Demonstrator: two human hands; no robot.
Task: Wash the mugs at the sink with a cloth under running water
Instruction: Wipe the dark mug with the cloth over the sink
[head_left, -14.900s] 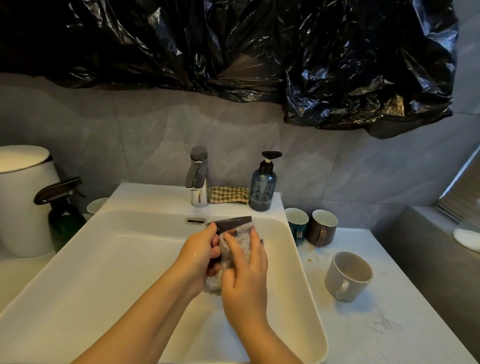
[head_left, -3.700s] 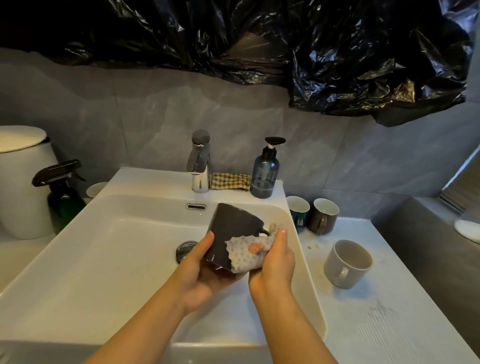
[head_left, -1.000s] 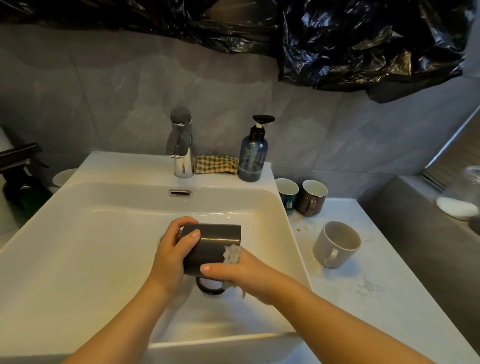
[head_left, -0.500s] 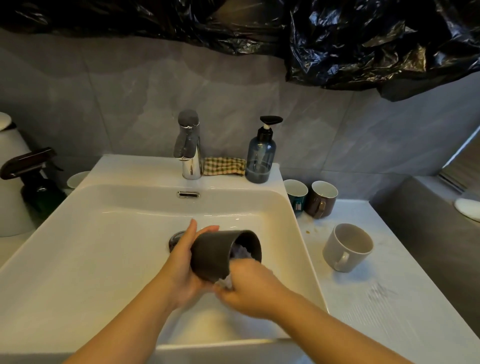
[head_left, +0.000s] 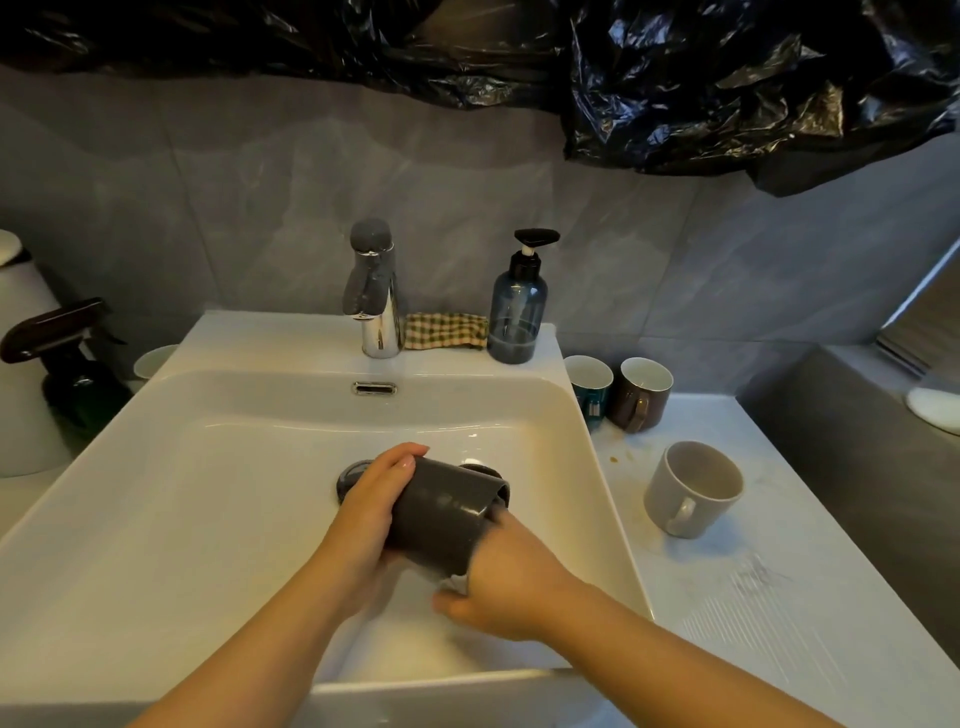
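Head view: the dark grey mug (head_left: 441, 514) is held on its side over the middle of the white sink (head_left: 208, 493), clear of the basin floor, its mouth turned toward 3 o'clock. The left hand (head_left: 371, 506) wraps the closed end from 9 o'clock, fingers curled over the top of the wall, so its grip is clamped on the mug. The right hand (head_left: 509, 582) comes in from 4 o'clock. Its fingers go into the mug's mouth and are hidden there, while the thumb lies outside under the wall. A pale scrap of the cloth (head_left: 453, 583) shows between thumb and mug, so this grip is closed on the cloth.

Just behind the left hand, at 10 o'clock, part of the drain (head_left: 347, 475) is visible. At 12 o'clock the chrome faucet (head_left: 371, 291) stands on the sink's back ledge, with a folded checked rag (head_left: 444, 331) touching its base and a blue soap dispenser (head_left: 517, 312) just beside the rag.

On the counter (head_left: 779, 597) at 2 o'clock a teal mug (head_left: 589, 384) and a brown mug (head_left: 641, 395) stand upright, side by side. Nearer, at 3 o'clock, a beige mug (head_left: 691, 488) tilts on its side, handle toward the camera.

Far out at 9 o'clock stand a dark spray bottle (head_left: 67, 374) and a white bin (head_left: 21, 364). Black plastic sheeting (head_left: 727, 78) hangs along the tiled wall at 12 o'clock.
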